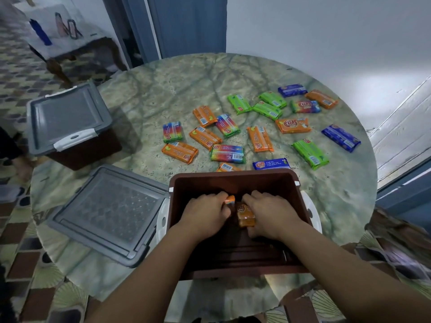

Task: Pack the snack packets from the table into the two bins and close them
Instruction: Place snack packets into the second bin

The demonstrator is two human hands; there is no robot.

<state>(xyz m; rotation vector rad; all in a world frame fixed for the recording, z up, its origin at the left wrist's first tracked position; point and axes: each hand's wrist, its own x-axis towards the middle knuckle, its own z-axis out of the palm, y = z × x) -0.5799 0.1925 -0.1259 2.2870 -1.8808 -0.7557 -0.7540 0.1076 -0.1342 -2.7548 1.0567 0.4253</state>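
Note:
An open brown bin (233,177) stands at the near edge of the round table, and both my hands are down inside it. My left hand (205,212) grips an orange snack packet (229,198) whose end shows past my fingers. My right hand (271,214) holds another orange packet (245,215) against the bin floor. The bin's grey lid (109,213) lies flat on the table to its left. A second brown bin with its grey lid shut (67,117) stands at the table's left edge. Several orange, green, blue and rainbow packets (227,153) lie scattered beyond the open bin.
The marble-patterned table (163,89) ends close to a white wall behind and a blue door frame (186,24). A small cloth-covered table (60,29) stands at the far left on the patterned floor. A patterned seat (401,248) is at the right.

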